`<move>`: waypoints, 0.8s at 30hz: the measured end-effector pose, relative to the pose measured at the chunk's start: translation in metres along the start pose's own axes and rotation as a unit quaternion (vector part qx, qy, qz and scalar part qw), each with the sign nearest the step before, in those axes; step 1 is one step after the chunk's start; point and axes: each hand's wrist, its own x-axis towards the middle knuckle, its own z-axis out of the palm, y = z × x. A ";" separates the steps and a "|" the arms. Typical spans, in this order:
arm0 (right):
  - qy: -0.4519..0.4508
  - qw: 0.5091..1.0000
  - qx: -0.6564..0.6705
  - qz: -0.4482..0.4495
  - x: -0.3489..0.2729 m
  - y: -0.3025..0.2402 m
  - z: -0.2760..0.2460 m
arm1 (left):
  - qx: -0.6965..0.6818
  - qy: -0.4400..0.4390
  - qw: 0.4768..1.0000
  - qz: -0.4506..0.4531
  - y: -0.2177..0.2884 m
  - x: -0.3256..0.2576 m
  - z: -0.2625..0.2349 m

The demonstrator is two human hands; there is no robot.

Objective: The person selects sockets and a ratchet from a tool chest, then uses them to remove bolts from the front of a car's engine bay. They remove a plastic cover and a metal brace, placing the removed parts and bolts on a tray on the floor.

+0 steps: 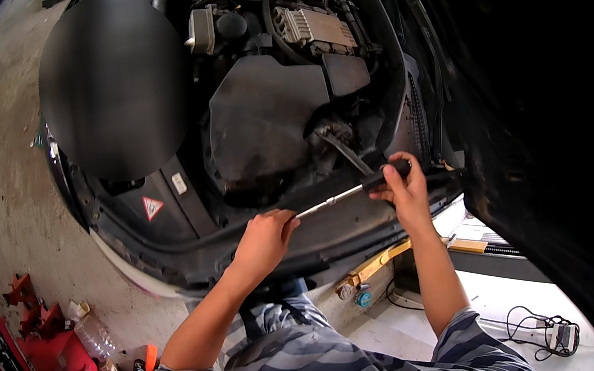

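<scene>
A long driver [344,195] with a black handle and a shiny metal shaft lies slantwise above the near edge of a car's engine bay. In my right hand [408,188] is its black handle, fingers closed around it. The fingertips of my left hand [266,238] pinch the shaft's far end, so the tip is hidden. A joint or step shows partway along the shaft. Just beyond the handle, a dark strut-like metal bar [346,153] rises toward a recess beside the large black plastic cover [264,117].
The fender edge [349,227] runs close beneath my hands. On the right hangs a large dark panel. Red equipment [55,364], a clear plastic bottle [93,335] and an orange-and-black object [146,365] lie at lower left. A cable with a box [563,336] sits at lower right.
</scene>
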 end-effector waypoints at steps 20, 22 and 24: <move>-0.026 0.995 0.074 -0.063 0.436 0.015 -0.037 | -0.152 0.133 0.977 -0.066 -0.095 0.282 0.002; -0.001 0.996 0.019 -0.092 0.447 0.015 -0.048 | -0.019 0.145 0.988 -0.042 -0.110 0.277 -0.002; 0.019 0.990 -0.065 -0.125 0.451 0.020 -0.056 | 0.045 0.092 0.994 -0.033 -0.127 0.256 -0.005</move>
